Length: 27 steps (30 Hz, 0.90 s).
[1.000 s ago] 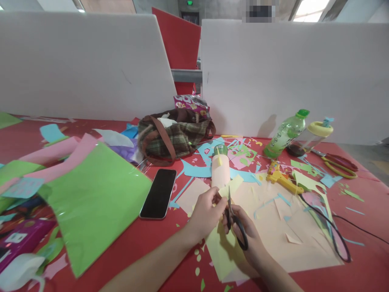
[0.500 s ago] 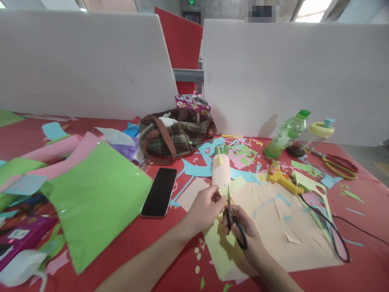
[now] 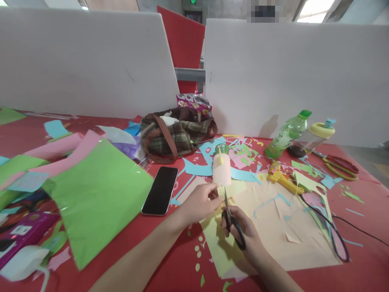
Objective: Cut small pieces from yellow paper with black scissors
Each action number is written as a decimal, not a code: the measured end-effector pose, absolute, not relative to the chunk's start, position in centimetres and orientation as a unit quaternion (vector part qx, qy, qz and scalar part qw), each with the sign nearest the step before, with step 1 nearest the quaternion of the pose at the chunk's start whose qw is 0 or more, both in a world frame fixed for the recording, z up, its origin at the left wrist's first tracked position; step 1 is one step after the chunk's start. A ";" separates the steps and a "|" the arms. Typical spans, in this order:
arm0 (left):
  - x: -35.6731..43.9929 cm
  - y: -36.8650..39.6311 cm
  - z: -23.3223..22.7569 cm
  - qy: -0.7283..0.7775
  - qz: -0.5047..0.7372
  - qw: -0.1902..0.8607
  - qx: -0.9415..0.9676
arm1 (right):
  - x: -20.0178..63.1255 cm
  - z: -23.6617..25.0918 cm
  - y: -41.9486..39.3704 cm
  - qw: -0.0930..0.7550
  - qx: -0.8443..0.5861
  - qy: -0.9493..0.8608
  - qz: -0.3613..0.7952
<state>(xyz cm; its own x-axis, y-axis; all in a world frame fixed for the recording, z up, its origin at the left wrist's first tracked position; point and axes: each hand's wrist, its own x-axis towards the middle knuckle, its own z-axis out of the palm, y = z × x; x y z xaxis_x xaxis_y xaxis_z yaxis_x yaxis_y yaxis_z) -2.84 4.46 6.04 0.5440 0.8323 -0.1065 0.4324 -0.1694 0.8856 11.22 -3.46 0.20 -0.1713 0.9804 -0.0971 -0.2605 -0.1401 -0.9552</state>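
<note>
My right hand (image 3: 243,227) grips a pair of scissors (image 3: 233,223) by their black handles, blades pointing away from me. Close by on the left, my left hand (image 3: 204,200) pinches a piece of pale yellow paper (image 3: 226,191) at the blade tips. Its fingers partly hide the paper. Just beyond the hands stands a small bottle wrapped in pale pink paper (image 3: 221,169), with a green top and a yellow strip on it. Below the hands lie pale yellow sheets (image 3: 217,243) and a large cream sheet (image 3: 306,247).
A phone (image 3: 160,190) and a green sheet (image 3: 100,198) lie left. A plaid bag (image 3: 182,136) sits behind. Rightward are a yellow glue gun (image 3: 284,180) with its cord, a green bottle (image 3: 287,134), a clear jar (image 3: 314,136) and larger scissors (image 3: 340,166). White panels (image 3: 291,77) stand behind.
Both hands have shifted slightly left, and the scissors have tilted a little further left at the yellow paper. The whole view has moved slightly.
</note>
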 end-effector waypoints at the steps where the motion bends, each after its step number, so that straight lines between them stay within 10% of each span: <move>1: -2.9 4.5 6.1 0.428 0.205 0.479 0.739 | 11.2 0.2 -3.5 0.493 -0.413 -0.432 0.632; 27: -3.9 5.8 5.6 0.468 0.274 0.510 0.668 | 10.8 0.4 -3.6 0.510 -0.403 -0.476 0.592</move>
